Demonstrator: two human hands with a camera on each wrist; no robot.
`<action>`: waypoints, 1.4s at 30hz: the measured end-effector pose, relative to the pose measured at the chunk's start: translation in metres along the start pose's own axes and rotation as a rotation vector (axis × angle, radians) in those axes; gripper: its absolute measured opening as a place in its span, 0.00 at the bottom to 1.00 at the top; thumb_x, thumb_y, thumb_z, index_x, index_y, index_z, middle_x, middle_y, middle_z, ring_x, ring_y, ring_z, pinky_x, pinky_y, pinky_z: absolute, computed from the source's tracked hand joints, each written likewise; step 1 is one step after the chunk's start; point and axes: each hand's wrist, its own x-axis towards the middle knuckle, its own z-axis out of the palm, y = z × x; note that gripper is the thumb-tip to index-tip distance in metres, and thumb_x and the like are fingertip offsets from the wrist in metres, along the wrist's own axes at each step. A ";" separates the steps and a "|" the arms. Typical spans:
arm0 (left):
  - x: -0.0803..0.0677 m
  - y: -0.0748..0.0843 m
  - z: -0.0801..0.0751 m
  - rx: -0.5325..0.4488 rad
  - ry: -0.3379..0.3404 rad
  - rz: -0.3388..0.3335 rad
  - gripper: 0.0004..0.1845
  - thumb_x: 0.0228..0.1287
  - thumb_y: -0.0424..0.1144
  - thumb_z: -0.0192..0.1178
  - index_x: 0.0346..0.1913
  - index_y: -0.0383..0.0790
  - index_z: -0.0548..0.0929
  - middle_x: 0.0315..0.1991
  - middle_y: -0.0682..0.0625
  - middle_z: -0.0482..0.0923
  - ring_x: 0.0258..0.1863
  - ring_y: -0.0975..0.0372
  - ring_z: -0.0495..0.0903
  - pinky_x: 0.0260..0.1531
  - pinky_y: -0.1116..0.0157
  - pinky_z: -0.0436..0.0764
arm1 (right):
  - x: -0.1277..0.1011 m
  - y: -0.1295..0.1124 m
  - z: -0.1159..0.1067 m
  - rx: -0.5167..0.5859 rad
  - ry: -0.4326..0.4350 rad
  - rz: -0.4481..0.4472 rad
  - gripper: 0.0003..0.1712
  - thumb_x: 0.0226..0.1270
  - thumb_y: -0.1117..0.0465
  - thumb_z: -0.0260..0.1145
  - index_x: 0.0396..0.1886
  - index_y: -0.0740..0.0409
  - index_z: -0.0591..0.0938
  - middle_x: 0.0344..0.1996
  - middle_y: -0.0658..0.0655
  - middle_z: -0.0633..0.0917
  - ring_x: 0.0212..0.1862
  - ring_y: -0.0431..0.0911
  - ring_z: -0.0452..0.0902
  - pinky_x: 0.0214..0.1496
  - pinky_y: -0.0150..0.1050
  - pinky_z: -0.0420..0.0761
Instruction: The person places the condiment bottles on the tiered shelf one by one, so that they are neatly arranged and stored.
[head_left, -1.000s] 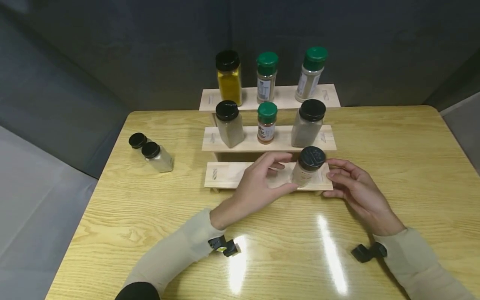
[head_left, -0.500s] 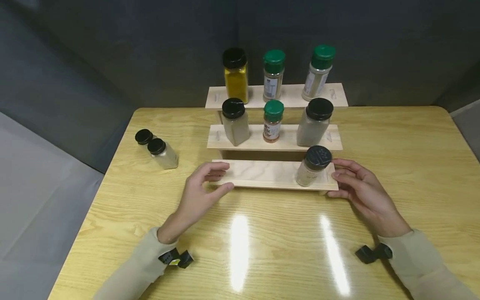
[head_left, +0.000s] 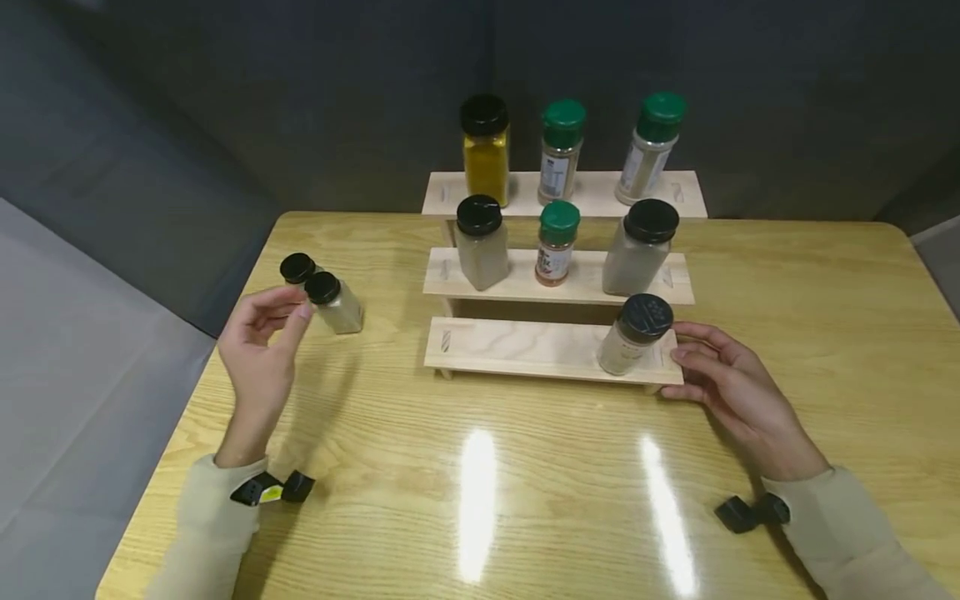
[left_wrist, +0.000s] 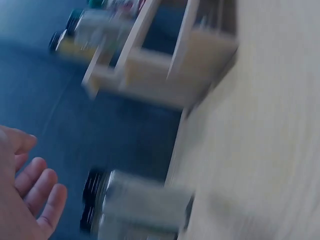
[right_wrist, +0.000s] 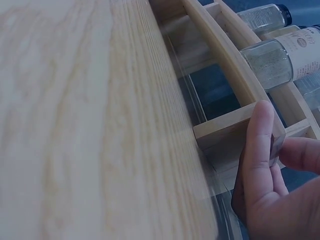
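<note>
My left hand [head_left: 258, 354] is beside two glass spice jars with black lids at the table's left. Its bent fingers and thumb are apart, with the fingertips overlapping the lids in the head view. The nearer jar [head_left: 341, 312] partly hides the farther jar [head_left: 298, 267]. In the left wrist view a gap shows between my fingers [left_wrist: 55, 202] and the blurred jars [left_wrist: 145, 200]. My right hand [head_left: 738, 392] holds the right end of the wooden spice rack's lowest step [head_left: 510, 346], thumb and fingers around the board. A shaker jar [head_left: 625, 346] with a black lid stands near that end.
On the middle step [head_left: 517, 287] stand two black-lidded jars and a small green-lidded bottle [head_left: 555, 250]. The top step [head_left: 521, 183] bears a yellow-filled jar [head_left: 486, 162] and two green-lidded bottles. A dark cloth [head_left: 375, 108] hangs behind the table.
My left hand has left the shaker jar on the lowest step and swung left past the rack's end to the two jars. My right hand keeps its place at the rack; the view has shifted slightly.
</note>
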 end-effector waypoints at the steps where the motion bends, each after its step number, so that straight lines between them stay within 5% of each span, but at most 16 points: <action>1: 0.006 -0.003 -0.006 -0.023 0.036 -0.006 0.11 0.67 0.17 0.67 0.51 0.19 0.86 0.43 0.47 0.89 0.41 0.63 0.87 0.44 0.71 0.86 | 0.000 0.000 0.000 0.001 0.001 -0.001 0.18 0.86 0.75 0.56 0.61 0.53 0.83 0.45 0.54 0.81 0.46 0.43 0.82 0.42 0.44 0.95; 6: 0.029 -0.025 -0.034 -0.068 0.096 -0.105 0.13 0.69 0.20 0.67 0.54 0.22 0.87 0.42 0.47 0.87 0.40 0.61 0.85 0.43 0.71 0.84 | -0.001 0.000 -0.001 0.017 -0.004 -0.010 0.18 0.86 0.75 0.55 0.61 0.55 0.83 0.44 0.54 0.82 0.45 0.43 0.83 0.43 0.45 0.95; 16: 0.042 -0.059 -0.052 0.189 -0.161 -0.321 0.30 0.69 0.19 0.62 0.74 0.30 0.76 0.61 0.50 0.78 0.60 0.59 0.77 0.55 0.67 0.78 | -0.003 0.001 0.002 0.007 0.003 0.002 0.19 0.85 0.76 0.56 0.60 0.53 0.84 0.44 0.55 0.81 0.45 0.44 0.83 0.43 0.45 0.95; 24: 0.044 -0.068 -0.048 0.186 -0.242 -0.331 0.34 0.68 0.20 0.63 0.77 0.29 0.73 0.60 0.57 0.76 0.60 0.63 0.75 0.55 0.69 0.79 | -0.002 0.002 0.001 0.024 -0.014 -0.013 0.19 0.86 0.76 0.55 0.60 0.54 0.84 0.43 0.56 0.81 0.43 0.44 0.83 0.43 0.46 0.95; 42: 0.046 -0.079 -0.045 0.176 -0.230 -0.366 0.29 0.68 0.22 0.69 0.71 0.32 0.80 0.52 0.59 0.81 0.55 0.64 0.79 0.49 0.74 0.81 | -0.003 0.001 0.000 -0.015 0.007 -0.003 0.19 0.86 0.75 0.56 0.60 0.52 0.84 0.45 0.55 0.81 0.46 0.44 0.84 0.44 0.44 0.95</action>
